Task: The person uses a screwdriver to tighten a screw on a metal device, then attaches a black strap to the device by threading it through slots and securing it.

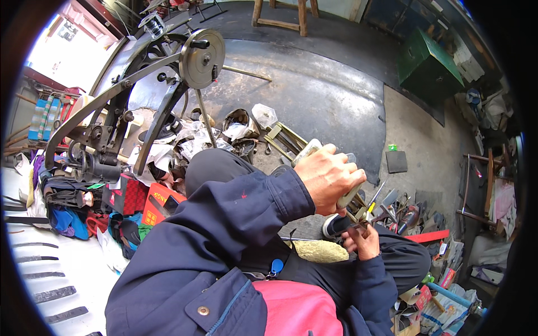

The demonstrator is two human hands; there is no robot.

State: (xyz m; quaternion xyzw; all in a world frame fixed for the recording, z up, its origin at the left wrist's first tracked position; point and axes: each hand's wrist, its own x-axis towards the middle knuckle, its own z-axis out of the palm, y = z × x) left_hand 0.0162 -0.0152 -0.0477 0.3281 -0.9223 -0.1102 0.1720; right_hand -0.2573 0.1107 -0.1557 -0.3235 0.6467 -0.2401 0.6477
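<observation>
A black metal machine with a round grey wheel (pixel 193 67) stands ahead, left. A brass-coloured metal frame with pale bars (pixel 306 152) slants above the lap, the left hand (pixel 330 176) clamped over its middle. A rough yellowish block (pixel 321 251) lies below; the right hand (pixel 363 242) pinches the frame's near end.

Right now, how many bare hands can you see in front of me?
2. Your left hand grips a pale handle right of centre; your right hand is below it, slightly farther right. Some fingers are partly hidden.
</observation>
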